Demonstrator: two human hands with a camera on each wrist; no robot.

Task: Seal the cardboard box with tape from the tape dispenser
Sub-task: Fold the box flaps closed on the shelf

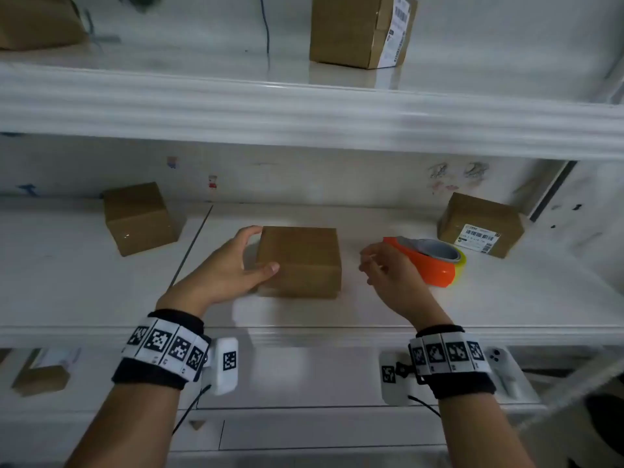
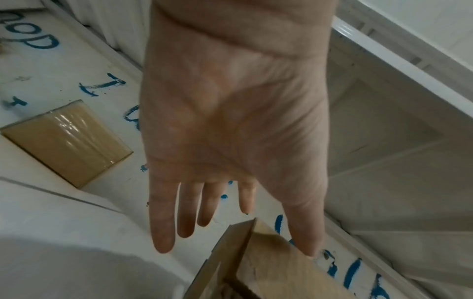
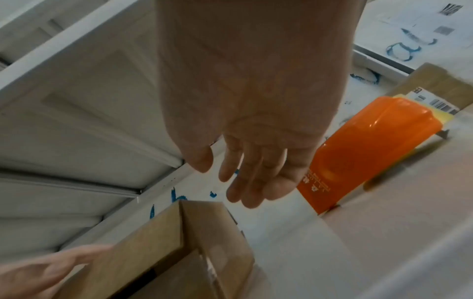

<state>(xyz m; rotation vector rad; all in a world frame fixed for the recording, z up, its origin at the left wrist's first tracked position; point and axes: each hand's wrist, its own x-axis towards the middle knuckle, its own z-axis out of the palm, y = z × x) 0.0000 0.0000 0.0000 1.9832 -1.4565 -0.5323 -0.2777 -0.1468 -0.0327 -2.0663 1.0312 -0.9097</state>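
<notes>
From the head view, your left hand (image 1: 233, 265) braced the cardboard box (image 1: 299, 261) on the shelf (image 1: 337, 312) with straight fingers. Its wrist camera showed fingers (image 2: 163, 222) spread. The right wrist view showed your right hand (image 3: 256, 161) relaxed, empty, beside the tape dispenser (image 3: 371, 153); a hasty grab could knock it away.

Cardboard boxes: six in the head view; one central box (image 1: 299, 261), one taped box (image 1: 141, 217) on the same shelf (image 1: 337, 312) to its left, one labelled box (image 1: 481, 224) to its right, two on the upper shelf (image 1: 304, 109), namely a labelled one (image 1: 361, 28) and a plain one (image 1: 37, 21), and one lower-shelf box (image 1: 40, 378).
Tape dispensers: one, orange (image 1: 432, 265).
Hands: two, left hand (image 1: 226, 265) and right hand (image 1: 391, 275).
Marker wristbands: two, left wristband (image 1: 165, 349) and right wristband (image 1: 449, 359).
</notes>
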